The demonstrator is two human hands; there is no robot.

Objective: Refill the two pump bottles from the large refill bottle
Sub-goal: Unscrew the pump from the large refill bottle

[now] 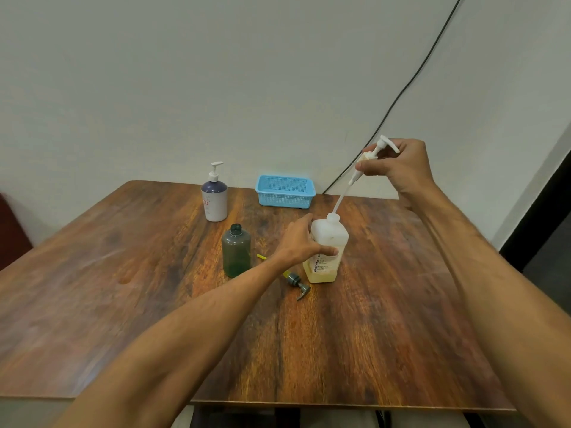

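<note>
The left hand (301,242) is wrapped around the square refill bottle (328,251) at table centre; the right hand (398,166), at one o'clock above it, pinches the white pump head (375,151), its dip tube (340,200) partly in the neck. The bottle looks light, under a third full, with thin, squeezable walls; grip mid-body. The open green bottle (236,250) stands at nine o'clock, the white pump bottle (214,196) at eleven.

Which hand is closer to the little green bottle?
Left. The left hand grips the refill bottle just right of the green bottle; the right hand holds a white pump higher, farther right.
</note>
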